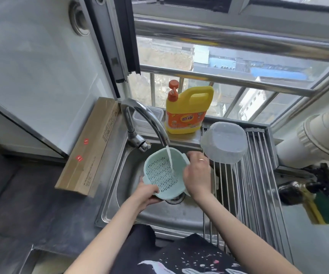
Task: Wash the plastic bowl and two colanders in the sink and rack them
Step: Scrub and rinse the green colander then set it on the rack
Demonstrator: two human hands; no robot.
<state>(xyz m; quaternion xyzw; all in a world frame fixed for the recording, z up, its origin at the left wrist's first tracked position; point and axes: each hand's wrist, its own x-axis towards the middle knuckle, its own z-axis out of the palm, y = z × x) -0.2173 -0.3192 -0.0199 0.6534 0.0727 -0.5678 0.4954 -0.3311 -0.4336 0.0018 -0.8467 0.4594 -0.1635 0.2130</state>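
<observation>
Over the middle of the sink point(132, 210), a pale green colander point(162, 173) is held tilted under the running stream from the tap point(145, 119), its slotted floor turned up towards the head. The left hand point(146, 194) is curled round the rim at about seven o'clock of the colander, and the right hand point(197, 175) grips the opposite rim at about three o'clock, a ring being seen on one finger; each grip is therefore closed on the colander, none being free. The roll-up rack point(258, 184) lies at three o'clock of the colander, just beside the right hand, so the racking move is judged to fall to that hand. The clear plastic bowl point(224, 143) is already set upside down on the rack at two o'clock. Whether a second colander is hidden beneath the right hand cannot be told. A yellow detergent bottle point(187, 109) stands at twelve o'clock by the window, a cardboard box point(92, 147) rests on the grey worktop at nine o'clock, and a sponge point(325, 208) lies far out at four o'clock.
</observation>
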